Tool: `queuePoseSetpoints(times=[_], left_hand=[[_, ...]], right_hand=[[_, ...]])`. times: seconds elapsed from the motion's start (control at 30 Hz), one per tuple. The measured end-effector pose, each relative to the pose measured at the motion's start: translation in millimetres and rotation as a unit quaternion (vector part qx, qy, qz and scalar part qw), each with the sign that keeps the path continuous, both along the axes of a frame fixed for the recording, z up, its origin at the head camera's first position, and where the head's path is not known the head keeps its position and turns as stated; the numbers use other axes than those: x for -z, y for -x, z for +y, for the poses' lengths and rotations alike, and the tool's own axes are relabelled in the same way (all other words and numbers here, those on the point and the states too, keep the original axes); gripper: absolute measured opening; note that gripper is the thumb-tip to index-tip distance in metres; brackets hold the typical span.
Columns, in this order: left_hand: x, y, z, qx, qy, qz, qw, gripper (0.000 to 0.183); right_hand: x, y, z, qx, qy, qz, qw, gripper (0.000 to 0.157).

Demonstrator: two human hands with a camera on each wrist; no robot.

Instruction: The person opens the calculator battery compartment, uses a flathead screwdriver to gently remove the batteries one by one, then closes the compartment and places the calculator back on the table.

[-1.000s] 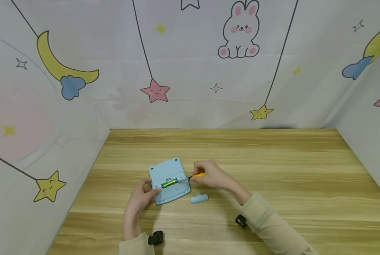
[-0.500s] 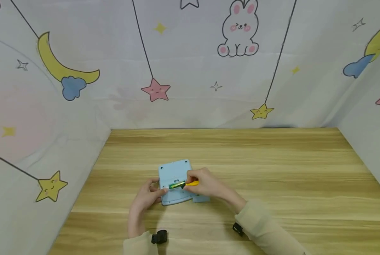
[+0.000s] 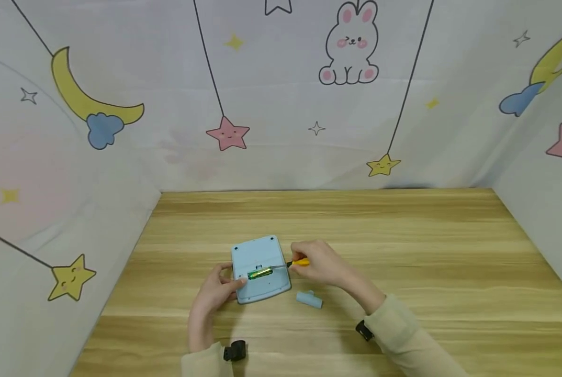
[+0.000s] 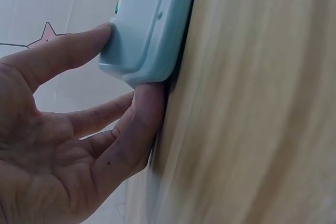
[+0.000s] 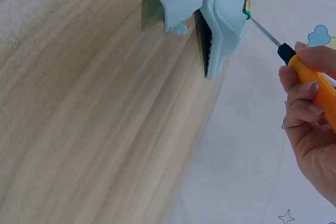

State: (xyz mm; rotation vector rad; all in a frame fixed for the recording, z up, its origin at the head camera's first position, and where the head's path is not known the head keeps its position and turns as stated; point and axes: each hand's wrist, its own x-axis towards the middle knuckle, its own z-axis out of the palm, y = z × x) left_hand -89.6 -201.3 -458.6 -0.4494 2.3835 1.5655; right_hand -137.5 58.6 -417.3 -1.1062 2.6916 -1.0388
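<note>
A light blue calculator [image 3: 256,250] lies face down on the table, its back upward. A green battery [image 3: 260,273] sits across the middle of that back. My left hand [image 3: 213,290] pinches the calculator's left edge, thumb on top and a finger beneath, as the left wrist view shows. My right hand [image 3: 325,264] grips the yellow-orange handle of a screwdriver [image 5: 315,80] with a black collar. In the right wrist view the thin metal shaft reaches to the battery's right end. The blue battery cover [image 3: 309,299] lies loose, just right of the calculator's near corner.
The wooden table [image 3: 403,235] runs up to a white cloth backdrop [image 3: 285,157] printed with stars, moons and a rabbit. Black straps [image 3: 235,351] show at both wrists, beside the cream sleeves.
The calculator has shifted right with my left hand. My right hand moved in over the battery, then back right with the screwdriver. The battery cover has slid right and turned.
</note>
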Motion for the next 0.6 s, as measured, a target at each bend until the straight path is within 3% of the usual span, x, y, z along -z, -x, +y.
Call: queuePoseSetpoints(times=[0.47, 0.6], left_hand=[[-4.6, 0.9, 2.6, -0.004, 0.0, -0.007, 1.0, 0.068], [-4.3, 1.9, 2.9, -0.009, -0.003, -0.01, 0.9999, 0.067]], right_hand=[[-0.1, -3.6, -5.4, -0.009, -0.042, 0.036, 0.998, 0.024], [3.3, -3.2, -5.8, 0.002, -0.027, 0.019, 0.999, 0.023]])
